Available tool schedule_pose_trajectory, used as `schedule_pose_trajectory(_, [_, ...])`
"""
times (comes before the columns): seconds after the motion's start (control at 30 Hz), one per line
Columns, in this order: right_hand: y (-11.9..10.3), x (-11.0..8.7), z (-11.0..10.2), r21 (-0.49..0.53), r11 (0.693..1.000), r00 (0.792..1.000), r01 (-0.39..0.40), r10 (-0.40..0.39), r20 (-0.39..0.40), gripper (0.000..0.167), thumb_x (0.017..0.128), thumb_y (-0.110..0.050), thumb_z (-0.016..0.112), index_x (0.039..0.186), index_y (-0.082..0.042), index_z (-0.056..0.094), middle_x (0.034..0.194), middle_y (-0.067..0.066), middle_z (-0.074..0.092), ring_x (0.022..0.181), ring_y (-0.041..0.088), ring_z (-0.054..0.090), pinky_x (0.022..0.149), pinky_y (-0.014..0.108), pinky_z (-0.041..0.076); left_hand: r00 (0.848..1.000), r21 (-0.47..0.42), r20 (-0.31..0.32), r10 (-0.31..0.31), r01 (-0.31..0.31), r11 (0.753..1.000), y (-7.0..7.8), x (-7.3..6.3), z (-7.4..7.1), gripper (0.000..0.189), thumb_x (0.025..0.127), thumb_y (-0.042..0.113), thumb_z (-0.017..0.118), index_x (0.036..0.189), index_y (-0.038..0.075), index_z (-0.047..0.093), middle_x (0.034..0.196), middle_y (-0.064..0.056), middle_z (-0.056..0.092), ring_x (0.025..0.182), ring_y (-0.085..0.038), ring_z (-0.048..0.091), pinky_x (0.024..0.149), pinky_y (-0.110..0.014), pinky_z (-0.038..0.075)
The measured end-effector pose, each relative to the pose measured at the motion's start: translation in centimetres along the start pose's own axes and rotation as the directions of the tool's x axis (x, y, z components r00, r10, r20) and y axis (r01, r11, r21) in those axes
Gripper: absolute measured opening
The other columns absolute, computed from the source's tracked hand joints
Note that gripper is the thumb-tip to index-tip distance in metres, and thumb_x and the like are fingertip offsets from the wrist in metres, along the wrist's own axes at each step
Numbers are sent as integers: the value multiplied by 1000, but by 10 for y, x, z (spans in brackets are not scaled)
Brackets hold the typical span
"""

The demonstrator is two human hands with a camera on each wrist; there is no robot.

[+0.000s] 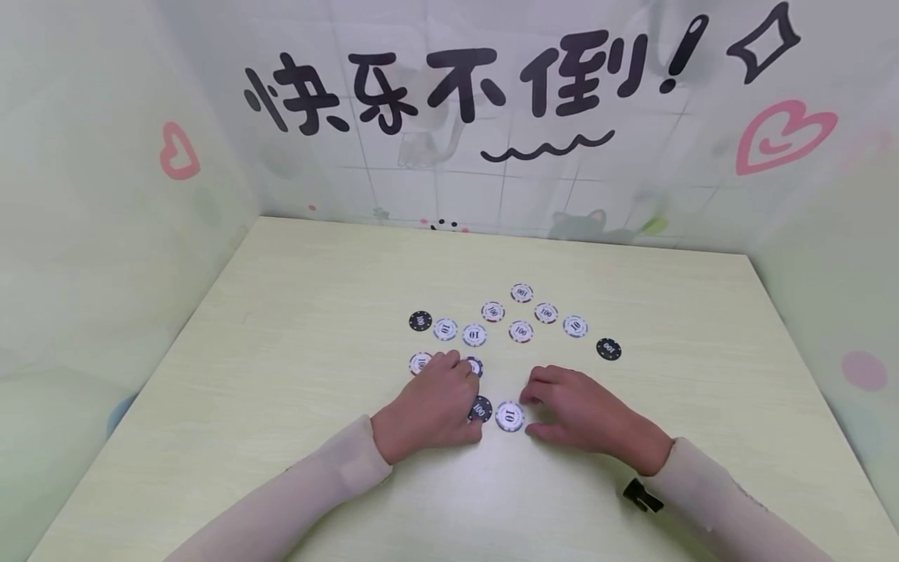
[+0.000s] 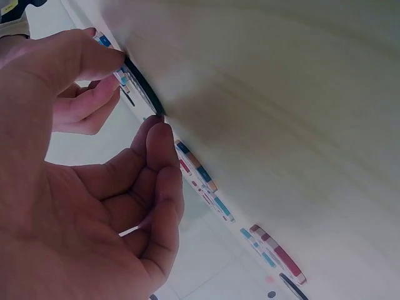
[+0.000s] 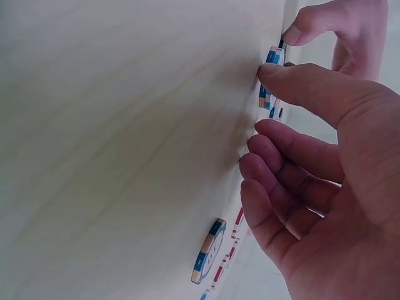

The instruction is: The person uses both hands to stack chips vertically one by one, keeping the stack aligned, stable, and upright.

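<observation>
In the head view, my left hand [image 1: 434, 404] pinches a black poker chip [image 1: 481, 409] marked 100 between thumb and fingers, flat on the table. The left wrist view shows that dark chip's edge [image 2: 144, 85] spanning thumb and fingertip. My right hand [image 1: 579, 410] lies just right of a white-and-blue chip [image 1: 509, 417] marked 10. Its fingers are loosely bent and spread from the thumb, with nothing gripped. Past the left fingers sit a dark-blue-edged chip [image 1: 475, 367], partly hidden, and a red-edged chip [image 1: 420, 364], partly covered by the hand.
Farther back, several chips lie flat, among them a black one [image 1: 421, 321] at left, red-edged ones [image 1: 521, 332] in the middle, and a black one [image 1: 609, 349] at right. The pale wooden table [image 1: 316, 289] meets printed curtains [image 1: 435, 187] behind and at both sides.
</observation>
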State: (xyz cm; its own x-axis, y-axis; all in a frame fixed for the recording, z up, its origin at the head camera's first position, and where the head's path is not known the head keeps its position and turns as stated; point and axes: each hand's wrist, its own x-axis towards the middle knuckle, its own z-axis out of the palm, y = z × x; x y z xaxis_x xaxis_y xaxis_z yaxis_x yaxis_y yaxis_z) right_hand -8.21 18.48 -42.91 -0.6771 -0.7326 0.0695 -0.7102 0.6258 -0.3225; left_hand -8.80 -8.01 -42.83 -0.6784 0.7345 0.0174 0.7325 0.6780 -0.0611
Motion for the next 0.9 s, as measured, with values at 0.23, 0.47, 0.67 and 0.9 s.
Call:
schedule_pose_trajectory(0.23, [-1,1,-2,0,1000,1000,-9,9,13,29,89,-20,92,112,-8,81,108,-1,69,93,15,63,89,37,59,1000,31,-23,14,-14,999,-1,0,1,41,91,49,74,81,10,68,84,-3,65,80,-22,47,73,-35,42])
schedule_pose_trajectory(0.47, [-1,1,-1,2,1000,1000,-18,18,21,29,89,-20,92,113,-8,81,108,-1,69,93,15,63,89,38,59,999,18,-41,11,-10,1000,-3,-1,0,40,91,48,73,82,10,69,82,-2,64,80,-22,48,73,-35,42])
schedule_pose_trajectory(0.67, [-1,1,-1,-6,1000,1000,-14,14,16,29,89,-20,92,112,-8,81,108,-1,69,93,15,63,89,37,59,998,16,-64,15,-14,1000,-4,0,-2,38,90,48,73,79,11,66,79,-1,61,79,-22,48,72,-34,42])
schedule_pose_trajectory(0.9, [-1,0,0,-4,1000,1000,-9,9,8,29,88,-19,92,113,-8,81,107,-1,69,92,15,62,88,37,59,998,-9,-65,20,-20,1000,-2,3,-3,39,90,49,73,80,12,65,80,-1,60,80,-21,48,74,-34,42])
